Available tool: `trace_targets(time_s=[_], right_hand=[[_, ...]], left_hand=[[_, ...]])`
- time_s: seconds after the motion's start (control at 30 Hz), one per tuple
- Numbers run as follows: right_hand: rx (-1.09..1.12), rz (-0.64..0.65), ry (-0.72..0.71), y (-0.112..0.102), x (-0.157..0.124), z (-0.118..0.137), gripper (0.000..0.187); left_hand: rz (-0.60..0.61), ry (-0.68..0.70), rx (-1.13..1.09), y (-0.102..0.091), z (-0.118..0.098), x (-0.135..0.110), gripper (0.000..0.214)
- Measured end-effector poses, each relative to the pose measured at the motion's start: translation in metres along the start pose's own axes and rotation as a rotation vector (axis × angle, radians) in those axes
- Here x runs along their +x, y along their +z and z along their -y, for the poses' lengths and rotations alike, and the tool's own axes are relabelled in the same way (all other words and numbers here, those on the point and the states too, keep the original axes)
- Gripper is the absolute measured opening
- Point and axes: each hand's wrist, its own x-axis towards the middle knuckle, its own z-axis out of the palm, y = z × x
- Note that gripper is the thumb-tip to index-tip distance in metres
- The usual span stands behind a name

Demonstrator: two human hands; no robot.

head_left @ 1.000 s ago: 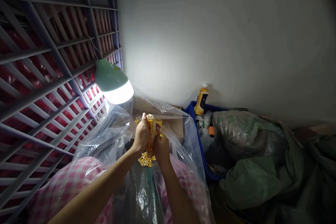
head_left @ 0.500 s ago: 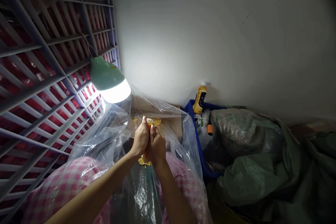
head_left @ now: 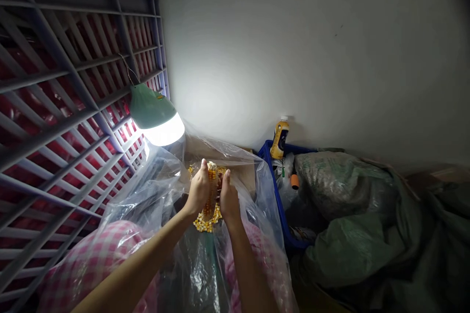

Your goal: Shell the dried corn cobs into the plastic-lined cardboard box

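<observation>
A corn cob [head_left: 212, 190], yellow and orange, stands upright between both hands above a clear plastic bag [head_left: 154, 190]. My left hand [head_left: 199, 190] is wrapped round its left side. My right hand [head_left: 227, 199] presses against its right side, fingers closed on the cob with one fingertip raised. Loose yellow kernels [head_left: 206, 222] lie heaped in the bag just below the hands. The bag rests over my lap, which is covered in pink checked cloth [head_left: 91, 259].
A lit green lamp [head_left: 156, 115] hangs from a grey slatted rack [head_left: 66, 98] at the left. A yellow bottle [head_left: 279, 138] stands by the white wall in a blue crate [head_left: 273, 176]. Green sacks [head_left: 348, 210] pile up at the right.
My right hand slid down and slightly away from the cob's top, so more of the cob and the kernel heap shows. The view shifted a little.
</observation>
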Motion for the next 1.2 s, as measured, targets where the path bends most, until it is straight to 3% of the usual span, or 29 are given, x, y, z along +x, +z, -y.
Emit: trace_targets(time_s=[0.2, 0.33, 0.4, 0.53, 0.63, 0.77, 0.93, 1.07, 1.2], right_hand=[[-0.212, -0.082, -0.140, 0.010, -0.006, 0.000, 0.056], [-0.259, -0.164, -0.066, 0.012, -0.002, -0.007, 0.064], [-0.135, -0.170, -0.023, 0.008, 0.002, -0.008, 0.065], [0.312, 0.081, 0.137, -0.003, 0.006, -0.004, 0.074], [0.226, 0.175, 0.082, -0.007, 0.001, -0.001, 0.069], [-0.168, 0.250, -0.158, -0.002, -0.015, 0.001, 0.055], [-0.411, 0.101, -0.237, 0.013, -0.024, 0.000, 0.054], [-0.270, 0.113, -0.183, 0.016, -0.022, -0.001, 0.056], [0.152, 0.336, 0.060, 0.008, -0.015, 0.000, 0.065]], left_hand=[[0.069, -0.032, 0.018, 0.001, 0.008, -0.002, 0.045], [0.012, -0.083, 0.005, 0.002, 0.007, -0.005, 0.046], [0.037, -0.106, -0.082, 0.003, 0.002, -0.006, 0.044], [0.129, -0.371, -0.405, 0.001, -0.009, 0.002, 0.051], [-0.002, -0.563, -0.558, -0.007, -0.013, 0.017, 0.060], [-0.228, -0.511, -0.625, -0.015, -0.013, 0.034, 0.064], [-0.243, -0.433, -0.602, -0.014, -0.015, 0.034, 0.062], [-0.250, -0.426, -0.597, -0.012, -0.016, 0.030, 0.057], [-0.261, -0.424, -0.570, -0.013, -0.018, 0.032, 0.054]])
